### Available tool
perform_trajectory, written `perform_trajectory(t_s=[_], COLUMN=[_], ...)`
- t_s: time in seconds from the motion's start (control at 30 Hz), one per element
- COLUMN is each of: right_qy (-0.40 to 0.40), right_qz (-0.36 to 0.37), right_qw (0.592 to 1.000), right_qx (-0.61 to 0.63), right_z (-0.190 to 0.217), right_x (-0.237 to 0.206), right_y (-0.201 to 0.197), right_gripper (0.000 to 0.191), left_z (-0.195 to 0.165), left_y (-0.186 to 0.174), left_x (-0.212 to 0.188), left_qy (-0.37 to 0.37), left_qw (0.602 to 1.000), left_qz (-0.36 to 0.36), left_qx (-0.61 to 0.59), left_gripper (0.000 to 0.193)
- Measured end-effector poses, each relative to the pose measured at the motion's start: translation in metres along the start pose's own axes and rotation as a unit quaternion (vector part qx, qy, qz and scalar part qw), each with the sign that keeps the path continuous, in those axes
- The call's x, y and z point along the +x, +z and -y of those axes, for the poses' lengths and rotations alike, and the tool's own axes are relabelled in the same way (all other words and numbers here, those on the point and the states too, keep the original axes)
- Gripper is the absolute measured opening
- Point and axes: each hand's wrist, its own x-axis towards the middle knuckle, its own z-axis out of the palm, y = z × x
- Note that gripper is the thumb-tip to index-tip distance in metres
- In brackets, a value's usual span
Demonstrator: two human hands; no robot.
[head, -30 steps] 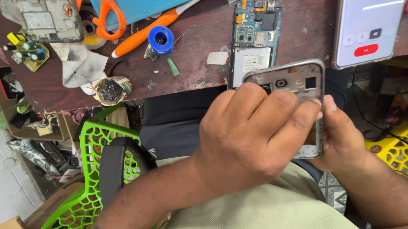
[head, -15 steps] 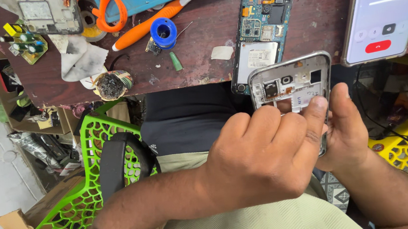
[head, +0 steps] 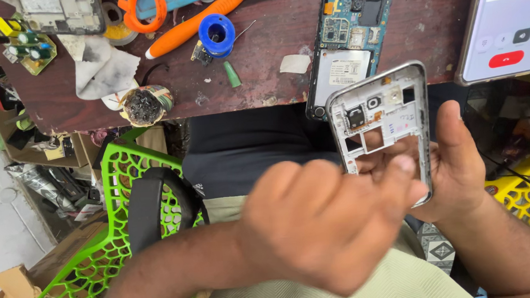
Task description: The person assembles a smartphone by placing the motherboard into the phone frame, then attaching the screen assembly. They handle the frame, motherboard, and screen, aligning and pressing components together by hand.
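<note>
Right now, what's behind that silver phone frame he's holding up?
Through the phone frame's cutouts you see the fingers of the right hand holding it. The left hand covers its lower end, so what lies behind there is hidden.

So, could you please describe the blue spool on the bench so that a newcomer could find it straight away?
Start at the dark wooden bench along the top of the view. Left of the bare circuit board lying on it, beside the orange-handled tool, sits the spool. It is the only bright blue round thing there, with a hole through its middle.
</note>
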Motion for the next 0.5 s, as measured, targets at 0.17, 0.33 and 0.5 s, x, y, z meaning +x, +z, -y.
perform_trajectory(t_s=[0.17, 0.33, 0.5], right_qy=[0.054, 0.122, 0.221], right_qz=[0.064, 0.13, 0.199], right_qw=[0.996, 0.984, 0.953], right_qx=[0.033, 0.008, 0.054], right_z=[0.005, 0.002, -0.011], right_x=[0.01, 0.015, 0.018], right_y=[0.015, 0.022, 0.024], right_gripper=[0.107, 0.112, 0.112], left_z=[0.018, 0.016, 0.039], left_y=[-0.005, 0.01, 0.023], left_x=[-0.015, -0.049, -0.073], left_qy=[-0.13, -0.459, -0.381], left_qw=[0.977, 0.725, 0.552], left_qz=[0.001, 0.007, 0.095], left_qx=[-0.172, -0.513, -0.736], left_gripper=[0.037, 0.08, 0.106])
